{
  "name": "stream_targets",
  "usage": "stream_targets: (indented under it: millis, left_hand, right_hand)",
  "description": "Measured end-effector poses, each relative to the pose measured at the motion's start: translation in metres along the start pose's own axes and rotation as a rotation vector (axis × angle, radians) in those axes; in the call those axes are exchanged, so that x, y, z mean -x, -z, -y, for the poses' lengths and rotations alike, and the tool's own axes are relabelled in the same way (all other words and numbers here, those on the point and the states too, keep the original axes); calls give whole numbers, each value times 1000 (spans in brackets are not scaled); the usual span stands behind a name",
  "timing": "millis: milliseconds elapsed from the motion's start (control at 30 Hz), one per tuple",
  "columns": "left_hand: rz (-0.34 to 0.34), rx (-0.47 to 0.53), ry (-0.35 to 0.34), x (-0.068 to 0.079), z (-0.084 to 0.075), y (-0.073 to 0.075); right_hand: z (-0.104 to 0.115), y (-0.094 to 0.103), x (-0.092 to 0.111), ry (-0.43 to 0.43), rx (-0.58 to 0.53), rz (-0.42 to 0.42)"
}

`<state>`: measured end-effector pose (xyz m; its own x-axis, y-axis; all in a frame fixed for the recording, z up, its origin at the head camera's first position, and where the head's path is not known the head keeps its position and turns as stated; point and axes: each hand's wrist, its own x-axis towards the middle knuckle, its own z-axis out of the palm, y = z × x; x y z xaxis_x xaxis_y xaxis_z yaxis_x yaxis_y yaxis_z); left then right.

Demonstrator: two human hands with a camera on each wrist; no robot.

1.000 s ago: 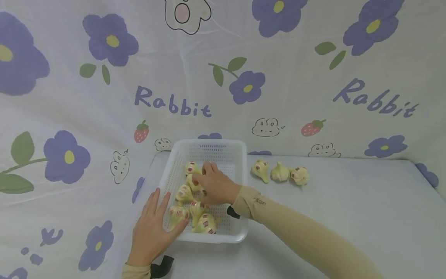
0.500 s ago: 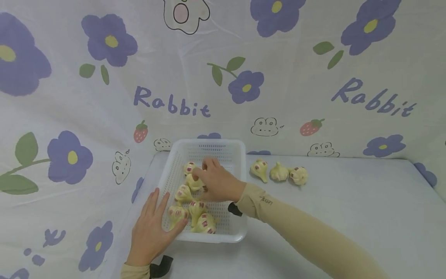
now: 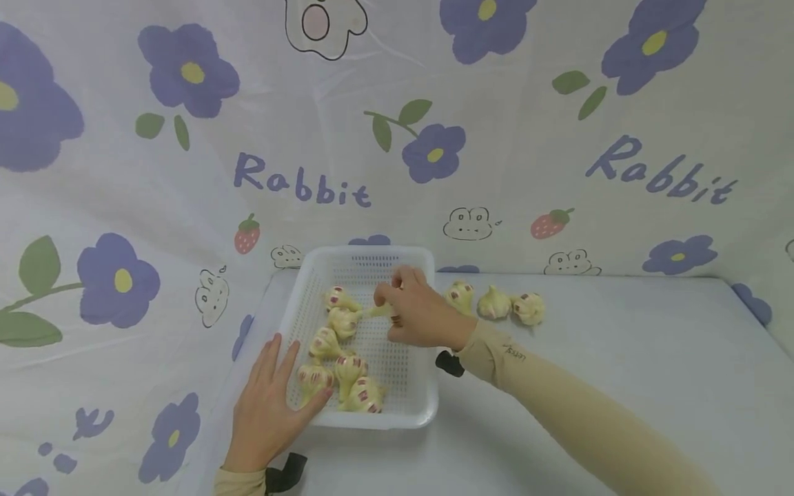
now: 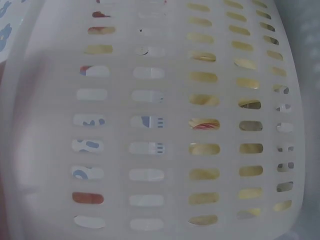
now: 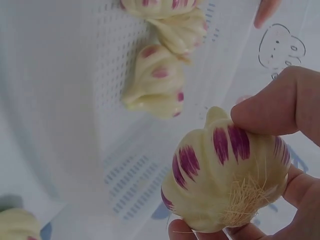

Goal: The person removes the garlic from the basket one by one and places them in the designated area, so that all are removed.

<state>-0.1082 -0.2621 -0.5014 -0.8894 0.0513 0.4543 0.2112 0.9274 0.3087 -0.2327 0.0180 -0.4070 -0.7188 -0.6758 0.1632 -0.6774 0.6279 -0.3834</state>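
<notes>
In the right wrist view, my right hand [image 3: 424,310] grips a garlic bulb [image 5: 220,170] with purple marks and dry roots, thumb on one side and fingers on the other. In the head view, the hand is over the right part of a white plastic basket [image 3: 428,410]; only the bulb's pale stem shows left of the fingers. Several similar bulbs [image 3: 350,368] lie along the basket's left side and near corner. My left hand [image 3: 269,406] rests at the basket's left rim, fingers extended, thumb over the near-left corner. The left wrist view shows the slotted basket wall [image 4: 120,135].
On the white table [image 3: 589,372], three more garlic bulbs stand in a row right of the basket; one is the middle bulb [image 3: 494,303]. A cloth [image 3: 397,89] printed with flowers hangs behind the table.
My right hand has moved rightward and slightly away from the bulbs on the left, carrying a garlic bulb whose stem now shows. My left hand stays at the rim.
</notes>
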Motion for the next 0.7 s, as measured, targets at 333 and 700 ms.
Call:
stream_targets:
  millis: [333,700]
  left_hand:
    - [34,1,26,1,-1,1]
    - [29,9,16,0,0,0]
  right_hand:
    - [-29,7,37,-35,1,-116]
    - [-47,14,64,-104,-3,-167]
